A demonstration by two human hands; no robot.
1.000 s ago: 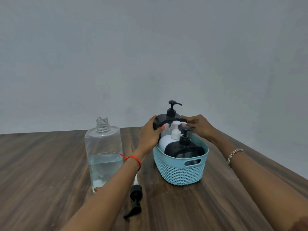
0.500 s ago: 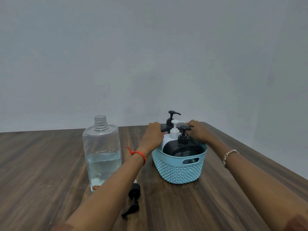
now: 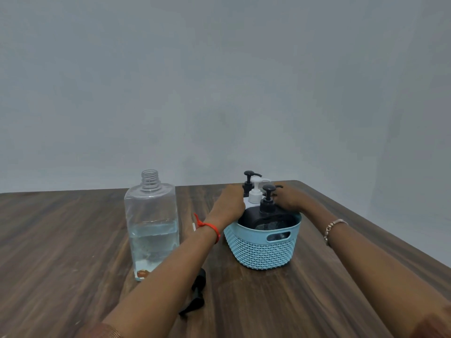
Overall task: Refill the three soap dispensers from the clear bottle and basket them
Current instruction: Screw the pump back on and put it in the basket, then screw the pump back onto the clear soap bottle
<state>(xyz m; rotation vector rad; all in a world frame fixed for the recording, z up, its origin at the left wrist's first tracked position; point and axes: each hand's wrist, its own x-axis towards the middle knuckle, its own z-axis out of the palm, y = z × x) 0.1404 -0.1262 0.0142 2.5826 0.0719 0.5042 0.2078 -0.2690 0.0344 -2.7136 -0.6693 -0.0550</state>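
A light-blue woven basket (image 3: 261, 250) stands on the wooden table and holds three pump dispensers. A black dispenser (image 3: 267, 212) is at the front, a white one (image 3: 255, 196) in the middle, and a second black one (image 3: 248, 182) at the back, with only its pump showing. My left hand (image 3: 230, 203) and my right hand (image 3: 290, 198) reach into the basket's far end from either side and clasp the rear black dispenser. The clear bottle (image 3: 152, 228) stands uncapped to the left, about half full of clear liquid.
A loose black pump cap (image 3: 197, 292) with its tube lies on the table (image 3: 61, 252) under my left forearm, in front of the clear bottle. The table's right edge runs diagonally just right of the basket. A plain grey wall is behind.
Both hands have lowered the rear black dispenser from above the basket rim down into the basket, behind the white one. The view has tilted slightly.
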